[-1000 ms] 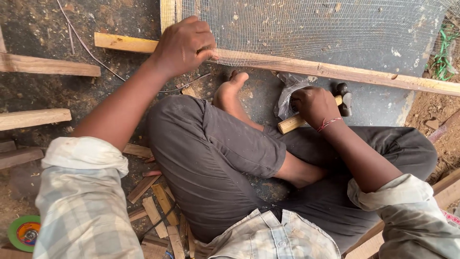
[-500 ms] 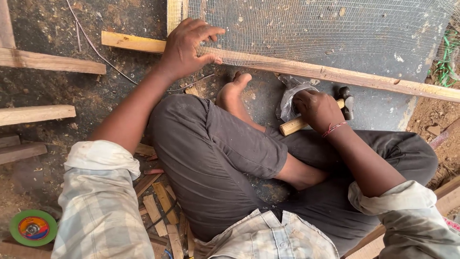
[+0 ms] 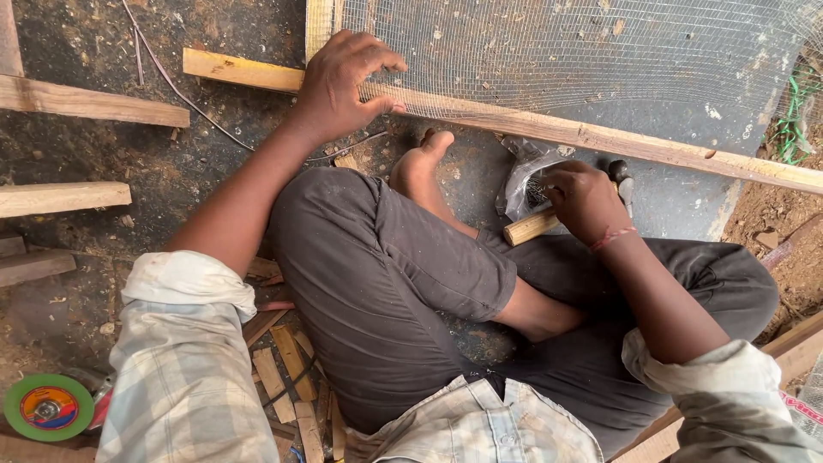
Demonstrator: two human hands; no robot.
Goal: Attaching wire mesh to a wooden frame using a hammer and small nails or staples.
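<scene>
Now the left hand (image 3: 343, 86) presses mesh (image 3: 583, 51) flat onto the batten (image 3: 600, 137), fingers spread; right hand (image 3: 583, 201) picks inside the nail bag (image 3: 523, 176) beside the hammer (image 3: 536, 227). Keep that mesh taut.

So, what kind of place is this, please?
Probably an outdoor or ground-level carpentry spot. The person sits on bare dirt ground strewn with wood offcuts; the left hand presses wire mesh onto a wooden batten, and a green grinding disc lies nearby.
</scene>
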